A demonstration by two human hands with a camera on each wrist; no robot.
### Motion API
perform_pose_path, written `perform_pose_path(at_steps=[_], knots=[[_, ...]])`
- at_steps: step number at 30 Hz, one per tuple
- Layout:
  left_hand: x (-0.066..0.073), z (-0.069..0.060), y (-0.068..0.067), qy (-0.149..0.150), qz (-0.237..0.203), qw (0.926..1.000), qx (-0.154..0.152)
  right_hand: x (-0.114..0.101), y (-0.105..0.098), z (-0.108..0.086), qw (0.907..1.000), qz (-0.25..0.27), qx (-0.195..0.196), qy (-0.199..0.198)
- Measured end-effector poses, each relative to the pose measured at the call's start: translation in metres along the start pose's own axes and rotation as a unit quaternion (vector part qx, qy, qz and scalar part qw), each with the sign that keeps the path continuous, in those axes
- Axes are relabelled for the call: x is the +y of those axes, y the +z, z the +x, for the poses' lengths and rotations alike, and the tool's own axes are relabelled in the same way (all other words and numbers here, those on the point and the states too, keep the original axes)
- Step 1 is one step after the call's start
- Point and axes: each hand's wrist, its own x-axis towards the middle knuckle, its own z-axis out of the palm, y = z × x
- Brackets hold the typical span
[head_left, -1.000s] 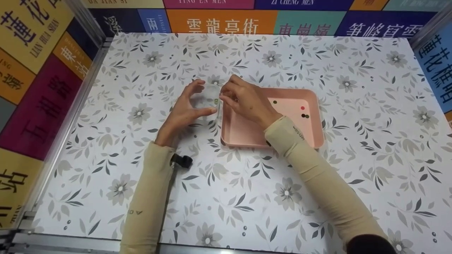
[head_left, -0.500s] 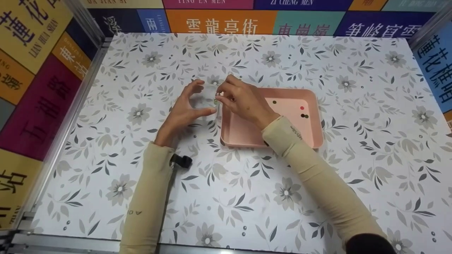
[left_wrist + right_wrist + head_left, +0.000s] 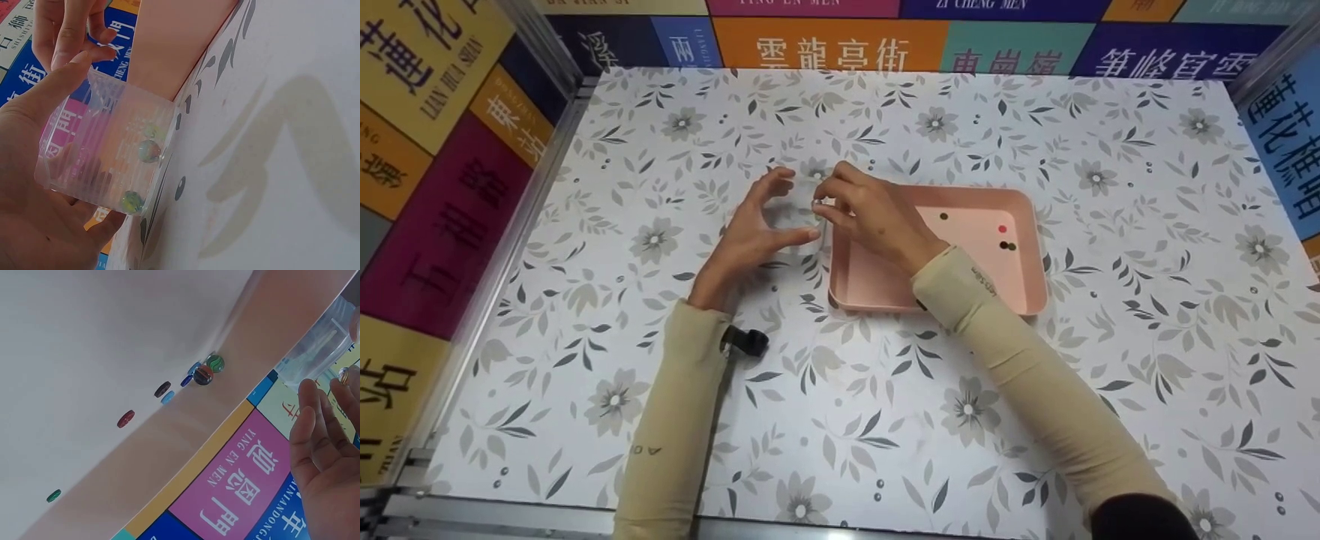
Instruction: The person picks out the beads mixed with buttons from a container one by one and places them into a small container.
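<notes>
My left hand (image 3: 742,236) holds a clear plastic container (image 3: 107,140) beside the pink tray (image 3: 1033,262), thumb on one side and fingers on the other. Low inside the container, the left wrist view shows a bluish marble (image 3: 149,151) and a green-yellow marble (image 3: 132,201), with a paler one behind. My right hand (image 3: 877,214) reaches over the tray's left wall and pinches a marble (image 3: 343,375) at the container's mouth; its fingers partly hide that marble.
In the tray lie a red button (image 3: 126,419), a green button (image 3: 53,495), several other dark and blue buttons, an orange-and-dark marble (image 3: 203,375) and a green marble (image 3: 215,363). A floral cloth (image 3: 840,420) covers the table; printed panels (image 3: 832,52) stand behind.
My right hand has moved a little to the left, from the tray's edge to over the container, with the marble at its fingertips. The left hand stays where it was.
</notes>
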Motion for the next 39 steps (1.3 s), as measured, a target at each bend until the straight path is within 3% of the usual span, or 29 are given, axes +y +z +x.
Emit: perform_pose_path(at_steps=[26,32,39], knots=[[-0.0001,0.0003,0.0000,0.015,0.010,0.9998,-0.003,0.0014,0.0038,0.0029,0.9997,0.018,-0.013,-0.005],[-0.0020,0.0017,0.0009,0.009,-0.002,0.9999,-0.006,0.0023,0.0044,0.0017,0.9991,0.032,-0.024,0.016],[-0.0010,0.0028,0.0005,-0.004,-0.006,0.9999,-0.008,0.0044,0.0016,0.0005,0.9994,0.025,-0.018,0.013]])
